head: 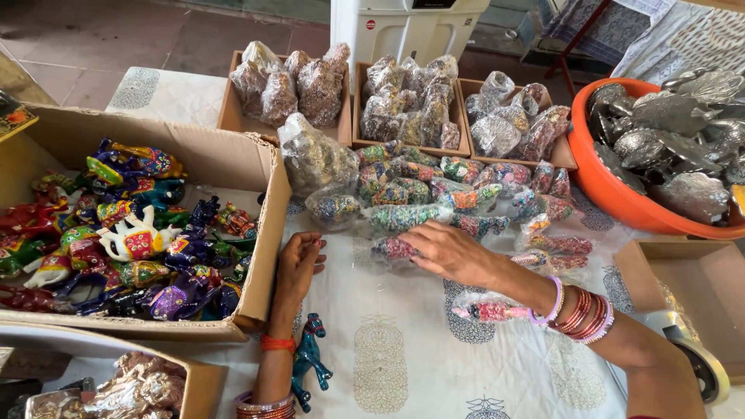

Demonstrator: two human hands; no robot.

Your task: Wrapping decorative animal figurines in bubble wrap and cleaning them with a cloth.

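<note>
My right hand reaches across the white printed cloth and rests its fingers on a small plastic-wrapped painted figurine at the near edge of a pile of wrapped figurines. My left hand lies flat on the cloth beside the wall of a large cardboard box, holding nothing. A teal painted horse figurine lies unwrapped next to my left wrist. Another wrapped figurine sits under my right forearm near the bangles.
The large box holds several colourful painted animal figurines. Three small cardboard trays of wrapped pieces stand at the back. An orange tub of silver metal figures is at right, an open box below it, and a tape dispenser.
</note>
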